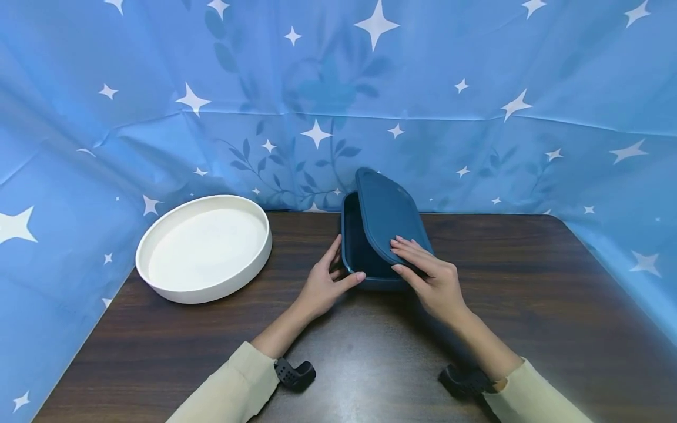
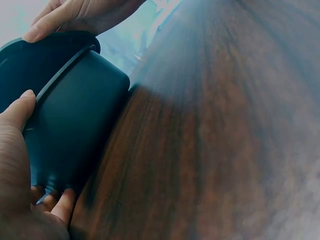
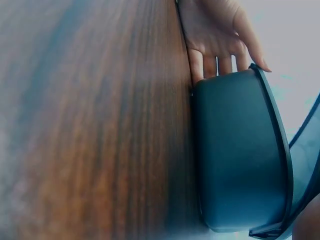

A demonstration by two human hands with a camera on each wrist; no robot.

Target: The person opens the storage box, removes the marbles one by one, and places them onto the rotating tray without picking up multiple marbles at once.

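A dark blue rectangular storage box [image 1: 376, 285] sits on the table with its lid [image 1: 392, 214] tilted over it, raised on the left and low along the right side. My left hand [image 1: 322, 286] grips the box's left end, thumb over the rim and fingers against the outer wall. In the right wrist view those left fingers [image 3: 210, 65] touch the end of the box. The lid's front edge is pinched by my right hand [image 1: 435, 286], with fingers on top and thumb beneath. Through the gap on the left, part of the dark interior shows; the rest is hidden.
On the left of the table stands a round white tray [image 1: 208, 247] with a low rim. A blue cloth with white stars [image 1: 317, 134] hangs behind the dark wooden table [image 1: 529, 305]. Black bands with cameras [image 1: 294, 376] are on both wrists.
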